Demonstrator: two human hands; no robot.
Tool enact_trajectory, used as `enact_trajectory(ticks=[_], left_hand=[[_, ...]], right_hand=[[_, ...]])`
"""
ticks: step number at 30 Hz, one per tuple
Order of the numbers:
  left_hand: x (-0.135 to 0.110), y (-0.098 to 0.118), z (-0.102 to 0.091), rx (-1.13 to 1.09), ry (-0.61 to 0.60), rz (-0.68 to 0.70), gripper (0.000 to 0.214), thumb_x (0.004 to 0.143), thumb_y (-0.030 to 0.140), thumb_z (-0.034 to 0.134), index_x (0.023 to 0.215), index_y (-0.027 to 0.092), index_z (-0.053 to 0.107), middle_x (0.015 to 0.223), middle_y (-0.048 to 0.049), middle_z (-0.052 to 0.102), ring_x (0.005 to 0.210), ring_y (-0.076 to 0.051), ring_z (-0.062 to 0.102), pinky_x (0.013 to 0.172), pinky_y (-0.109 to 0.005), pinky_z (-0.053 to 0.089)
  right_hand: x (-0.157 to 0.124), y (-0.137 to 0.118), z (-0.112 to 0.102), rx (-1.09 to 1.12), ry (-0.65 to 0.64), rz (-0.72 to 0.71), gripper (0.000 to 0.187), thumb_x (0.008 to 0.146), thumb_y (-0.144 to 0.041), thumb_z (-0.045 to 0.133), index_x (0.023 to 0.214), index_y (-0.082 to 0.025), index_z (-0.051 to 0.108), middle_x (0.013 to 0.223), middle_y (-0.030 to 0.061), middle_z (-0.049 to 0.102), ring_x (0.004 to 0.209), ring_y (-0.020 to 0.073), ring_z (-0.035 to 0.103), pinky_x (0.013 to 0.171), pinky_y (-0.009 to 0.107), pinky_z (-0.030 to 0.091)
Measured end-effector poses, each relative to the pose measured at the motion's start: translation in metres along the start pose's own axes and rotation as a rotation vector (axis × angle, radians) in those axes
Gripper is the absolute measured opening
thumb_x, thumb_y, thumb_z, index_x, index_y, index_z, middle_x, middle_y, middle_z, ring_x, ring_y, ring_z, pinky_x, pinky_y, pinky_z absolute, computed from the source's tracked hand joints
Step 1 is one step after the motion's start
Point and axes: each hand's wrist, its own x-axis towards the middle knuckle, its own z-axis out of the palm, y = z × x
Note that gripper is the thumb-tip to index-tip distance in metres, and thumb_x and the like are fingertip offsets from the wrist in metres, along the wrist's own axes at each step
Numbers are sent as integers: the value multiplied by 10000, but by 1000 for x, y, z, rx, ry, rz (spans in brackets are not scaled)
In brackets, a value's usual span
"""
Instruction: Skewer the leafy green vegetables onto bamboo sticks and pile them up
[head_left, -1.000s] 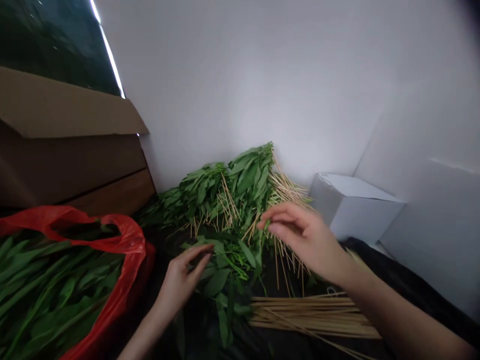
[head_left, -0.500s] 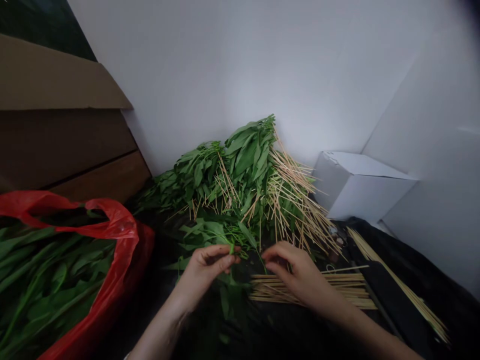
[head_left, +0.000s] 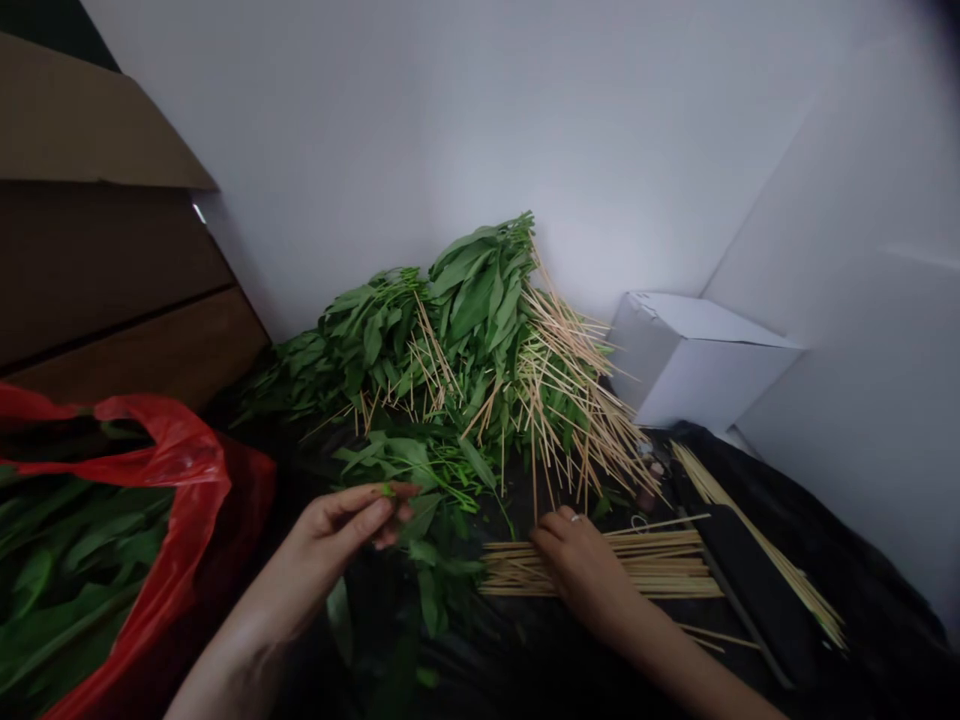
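My left hand point(head_left: 341, 535) pinches a small green stem tip between thumb and fingers, just above loose green leaves point(head_left: 420, 480) on the black sheet. My right hand point(head_left: 577, 565) lies knuckles up on a flat bundle of bamboo skewers point(head_left: 660, 570), fingers curled down into the sticks; a ring shows on one finger. Behind both hands a tall heap of leaves threaded on skewers point(head_left: 480, 340) leans against the white wall.
A red plastic bag point(head_left: 180, 500) full of green leaves sits at the left. Cardboard boxes point(head_left: 105, 270) are stacked behind it. A white box point(head_left: 690, 360) stands at the right by the wall. More skewers point(head_left: 757, 545) lie along the black sheet point(head_left: 862, 610).
My right hand has dropped from the heap of skewered leaves down onto the flat skewer bundle. My left hand has lifted a green stem off the loose leaves. The view has shifted right.
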Motion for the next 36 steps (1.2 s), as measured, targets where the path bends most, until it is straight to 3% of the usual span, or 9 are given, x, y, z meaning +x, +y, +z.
enact_trajectory(ticks=[4,8,11,13,16,19,25,31,36], left_hand=[[-4,15,-18,99,66,61,369,695,414,747,996,201,737,651,-29,698,565,-150,568,477,-202,440],[-2,21,-21,232,105,121,354,645,390,782,943,207,723,674,-29,727,642,-195,636,560,-225,491],[6,10,-12,294,123,149,276,628,376,792,826,195,727,706,-32,738,671,-203,652,617,-238,507],[11,-1,-3,308,66,133,251,646,379,777,808,190,741,717,-35,741,677,-206,655,636,-251,514],[19,-15,9,227,-41,60,253,684,387,752,846,193,758,812,-47,760,780,-227,677,729,-283,524],[26,-26,15,87,-55,-32,282,689,389,757,892,193,758,868,-57,764,854,-232,679,793,-300,516],[31,-47,21,-240,26,-129,365,657,345,801,973,171,744,771,-42,740,677,-146,637,660,-237,489],[26,-57,28,-335,12,-91,353,695,379,771,959,145,755,734,-49,689,640,-109,545,600,-194,401],[23,-58,31,-385,-7,-91,327,700,374,765,925,137,764,722,-57,673,632,-118,524,591,-208,375]], right_hand=[[4,1,2,-50,-46,-25,179,813,-29,504,809,-184,594,877,50,596,849,188,492,760,316,342],[4,1,-3,-58,-57,-38,176,808,-28,496,831,-185,574,890,42,588,846,185,489,752,314,320],[5,3,-9,-48,-37,-32,195,809,-18,474,842,-192,557,886,30,575,817,174,488,747,310,311],[5,3,-13,-40,-15,-27,218,800,-4,457,867,-190,548,890,31,567,805,171,486,757,311,311],[9,-1,-18,-24,20,-56,266,775,14,438,916,-189,538,901,30,566,810,170,486,775,309,322],[19,-14,-24,-6,61,-111,297,762,15,430,943,-198,534,908,27,567,824,168,485,765,293,343],[44,-38,-20,48,243,-210,309,874,-88,378,1119,-181,541,891,50,571,818,172,509,689,268,386],[44,-37,5,42,609,-244,385,890,-67,368,1233,-138,526,838,65,608,771,160,556,663,258,397],[38,-34,8,41,615,-248,418,870,-36,407,1258,-147,516,839,56,621,732,147,567,660,259,394]])
